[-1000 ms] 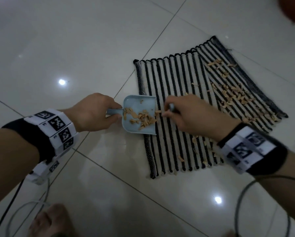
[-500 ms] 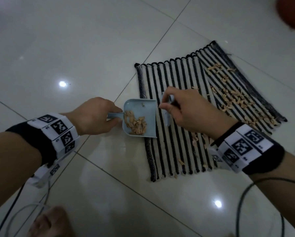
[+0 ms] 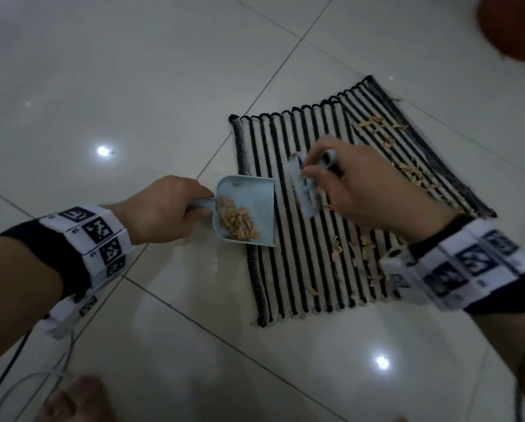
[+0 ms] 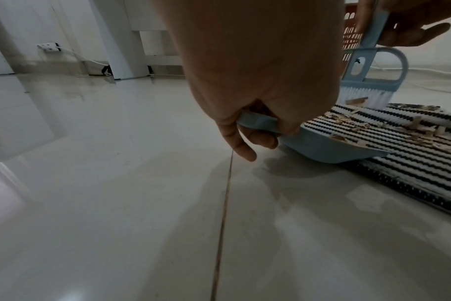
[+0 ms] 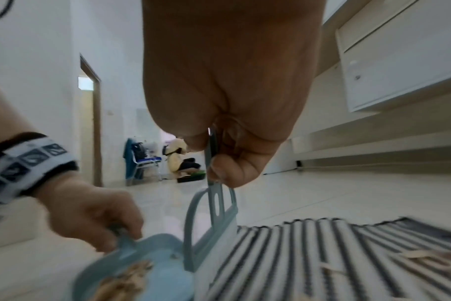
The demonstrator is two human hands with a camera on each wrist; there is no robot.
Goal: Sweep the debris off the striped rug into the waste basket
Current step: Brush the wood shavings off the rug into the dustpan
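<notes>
A black-and-white striped rug (image 3: pixel 313 214) (image 4: pixel 412 158) (image 5: pixel 322 254) lies on the tiled floor, strewn with tan wood shavings (image 3: pixel 358 251) (image 4: pixel 373 126). My left hand (image 3: pixel 160 208) (image 4: pixel 258 81) grips the handle of a light blue dustpan (image 3: pixel 249 208) (image 4: pixel 322 148) (image 5: pixel 152 270) at the rug's left edge; a pile of shavings (image 3: pixel 236 220) lies in it. My right hand (image 3: pixel 361 184) (image 5: pixel 227 101) holds a small blue brush (image 3: pixel 303 190) (image 4: pixel 371 81) (image 5: pixel 211 220) over the rug, just right of the pan. An orange waste basket (image 3: pixel 513 25) (image 4: pixel 350 34) stands beyond the rug's far right corner.
Glossy white floor tiles (image 3: pixel 133 86) surround the rug. Cables (image 3: pixel 27 376) trail from my wrists at the lower left and right. A bare foot (image 3: pixel 75 400) shows at the bottom edge. White cabinets (image 5: pixel 399 61) line the wall beyond.
My right hand has drawn the brush rightward off the dustpan's mouth and onto the rug. The shavings swept in now lie piled in the pan. The left hand keeps its grip.
</notes>
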